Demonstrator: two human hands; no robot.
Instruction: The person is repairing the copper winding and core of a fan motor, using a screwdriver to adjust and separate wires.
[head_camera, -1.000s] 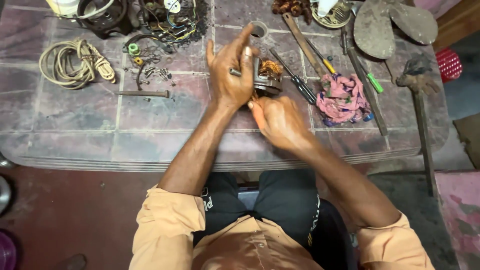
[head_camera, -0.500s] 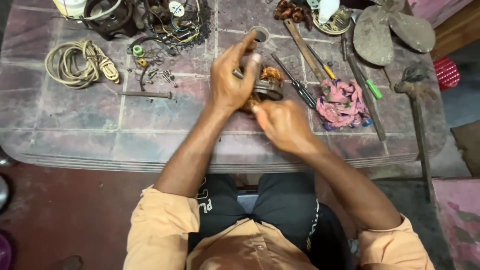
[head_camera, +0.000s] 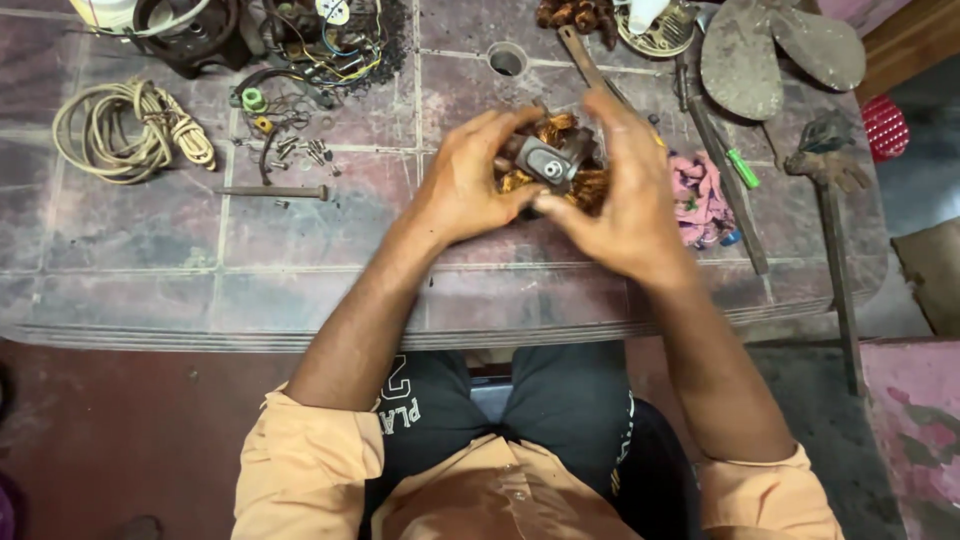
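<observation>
Motor stator (head_camera: 552, 160) between both hands

I'm looking at a small repair workshop. The worn, tiled stone bench (head_camera: 300, 240) carries a coiled beige cord (head_camera: 125, 130), loose screws (head_camera: 300, 150), tangled coloured wires (head_camera: 345, 40), grey metal fan blades (head_camera: 780, 50) and a copper-wound motor core (head_camera: 555, 160).

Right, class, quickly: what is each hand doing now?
Left hand: closed on the motor part with copper windings.
Right hand: gripping the same motor part.
</observation>
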